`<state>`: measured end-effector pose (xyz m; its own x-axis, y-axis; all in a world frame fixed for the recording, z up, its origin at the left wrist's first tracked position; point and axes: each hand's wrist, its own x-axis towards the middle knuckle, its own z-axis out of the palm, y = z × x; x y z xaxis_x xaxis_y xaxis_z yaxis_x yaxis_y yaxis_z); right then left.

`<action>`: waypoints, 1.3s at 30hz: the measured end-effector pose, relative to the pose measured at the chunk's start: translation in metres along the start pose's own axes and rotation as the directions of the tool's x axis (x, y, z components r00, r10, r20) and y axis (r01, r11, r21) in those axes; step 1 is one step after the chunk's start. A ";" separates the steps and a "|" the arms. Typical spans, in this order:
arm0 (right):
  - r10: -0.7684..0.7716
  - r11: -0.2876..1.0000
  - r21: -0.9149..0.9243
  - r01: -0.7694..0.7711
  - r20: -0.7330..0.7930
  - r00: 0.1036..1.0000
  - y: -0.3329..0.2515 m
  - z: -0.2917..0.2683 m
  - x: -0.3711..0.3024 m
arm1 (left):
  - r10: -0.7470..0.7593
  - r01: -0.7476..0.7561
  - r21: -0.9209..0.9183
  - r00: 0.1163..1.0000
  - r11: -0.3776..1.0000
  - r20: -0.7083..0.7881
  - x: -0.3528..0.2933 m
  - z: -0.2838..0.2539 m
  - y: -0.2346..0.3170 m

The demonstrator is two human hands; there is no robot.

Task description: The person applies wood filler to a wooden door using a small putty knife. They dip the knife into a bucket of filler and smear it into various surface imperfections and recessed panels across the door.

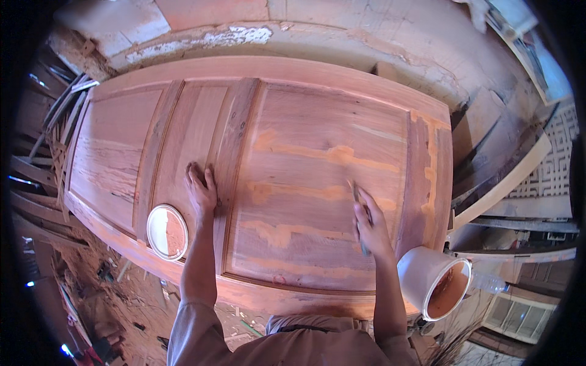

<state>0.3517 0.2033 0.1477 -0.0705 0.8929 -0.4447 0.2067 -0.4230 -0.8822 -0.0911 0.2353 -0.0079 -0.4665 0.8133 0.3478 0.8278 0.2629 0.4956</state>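
Observation:
A panelled wooden door (293, 158) lies flat in front of me, with orange filler (305, 191) smeared in bands over its large right panel. My right hand (371, 227) is closed round a slim putty knife (354, 190), its tip close to the filler bands; its blade is partly blurred. My left hand (202, 188) rests on the door's middle section with fingers apart, holding nothing. Just left of my left forearm, a round white lid (167, 232) with orange-brown filler on it sits near the door's front edge. A tilted white bucket (421, 274) with orange-brown filler inside is right of my right forearm.
A clear plastic bottle (490, 282) lies beyond the bucket. Wood strips and scraps are piled at the left (58, 134). A worn wall (342, 36) runs behind the door. Boards and a curved wooden piece (510, 183) stand at the right. Shavings litter the floor (128, 305).

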 end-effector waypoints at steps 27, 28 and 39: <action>0.006 0.286 -0.941 0.183 0.193 0.981 -0.068 -0.007 0.144 | 0.020 -0.020 0.087 1.000 0.996 -0.001 0.006 -0.006 0.014; 0.047 0.350 -0.932 0.098 0.122 0.991 -0.082 -0.006 0.149 | 0.023 -0.022 0.077 1.000 0.997 -0.008 0.007 -0.005 0.017; 0.194 0.280 -0.959 0.045 0.102 0.976 -0.075 0.048 0.174 | 0.007 -0.008 0.066 1.000 0.998 0.018 0.004 -0.004 0.015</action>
<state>0.2774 0.3834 0.1286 -0.1282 0.7733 -0.6210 0.9906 0.0693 -0.1182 -0.0821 0.2407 0.0044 -0.4551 0.8243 0.3366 0.8502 0.2900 0.4394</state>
